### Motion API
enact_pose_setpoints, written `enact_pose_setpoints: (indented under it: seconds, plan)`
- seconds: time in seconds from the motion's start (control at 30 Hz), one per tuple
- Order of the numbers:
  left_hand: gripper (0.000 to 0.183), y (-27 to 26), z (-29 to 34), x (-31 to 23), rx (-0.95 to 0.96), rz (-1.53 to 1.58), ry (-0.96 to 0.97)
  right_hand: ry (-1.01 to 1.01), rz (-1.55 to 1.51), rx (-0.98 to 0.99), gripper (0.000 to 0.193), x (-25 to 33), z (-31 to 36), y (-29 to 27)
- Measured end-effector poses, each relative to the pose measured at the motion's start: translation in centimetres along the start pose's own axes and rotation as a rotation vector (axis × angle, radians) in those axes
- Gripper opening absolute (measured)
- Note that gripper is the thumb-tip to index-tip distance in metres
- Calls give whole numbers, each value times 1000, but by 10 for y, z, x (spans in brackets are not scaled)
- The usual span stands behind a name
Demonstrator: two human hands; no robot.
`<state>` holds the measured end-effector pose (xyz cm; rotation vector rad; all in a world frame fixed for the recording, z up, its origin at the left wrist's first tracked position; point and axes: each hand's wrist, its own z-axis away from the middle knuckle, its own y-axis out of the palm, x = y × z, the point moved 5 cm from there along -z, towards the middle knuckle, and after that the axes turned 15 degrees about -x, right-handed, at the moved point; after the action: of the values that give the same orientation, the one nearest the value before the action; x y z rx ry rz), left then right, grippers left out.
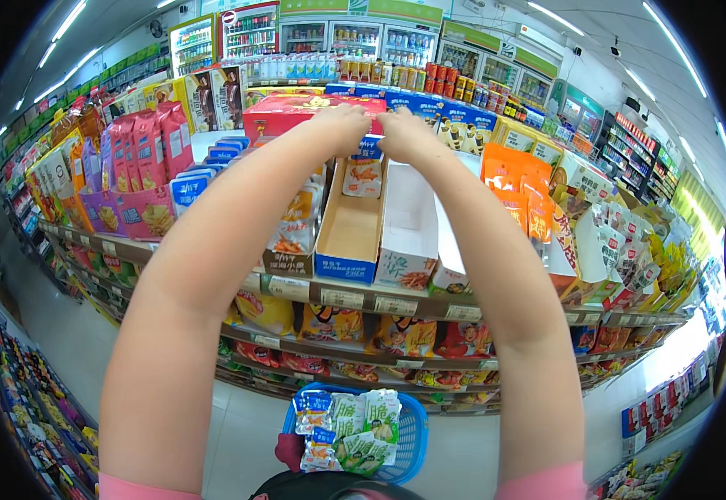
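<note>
Both my arms stretch forward over a shelf display. My left hand is at the front of a red carton, with its fingers curled. Close beside it on the right is my right hand, also closed. What the fingers hold, if anything, is hidden. Just below and between the hands are a blue-topped snack packet and a white-and-orange snack packet, at the far end of an open cardboard tray with a blue front.
A white open box adjoins the tray. Orange snack pouches stand to the right, pink pouches to the left. On the floor below, a blue basket holds several green and blue-white packets. Bagged snacks fill the lower shelf.
</note>
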<state>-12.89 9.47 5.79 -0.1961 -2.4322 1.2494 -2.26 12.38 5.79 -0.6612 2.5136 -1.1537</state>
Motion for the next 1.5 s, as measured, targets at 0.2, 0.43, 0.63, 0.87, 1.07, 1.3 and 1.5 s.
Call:
enact_pose_setpoints:
  seconds: [0.2, 0.43, 0.63, 0.87, 1.07, 1.3, 1.5]
  plan:
    - [39, 33, -14, 3, 116, 30, -44, 79, 53, 181, 35, 10, 6, 9]
    - [20, 32, -17, 7, 41, 115, -84, -35, 22, -26, 19, 7, 9, 4]
    - [17, -12, -5, -2, -1, 233, -55, -27, -23, -33, 21, 3, 15, -11]
    - [10, -93, 26, 6, -235, 707, -5, 45, -548, -317, 25, -8, 54, -91]
    - [12, -175, 143, -30, -184, 1117, -362, 132, -1070, -324, 15, 45, 160, -147]
    - [9, -88, 275, -96, 47, 1334, -446, 417, -1304, 182, 10, 104, 313, -68]
    - [20, 85, 401, -145, 323, 1624, -1098, 929, -1343, 482, 15, 150, 449, 87]
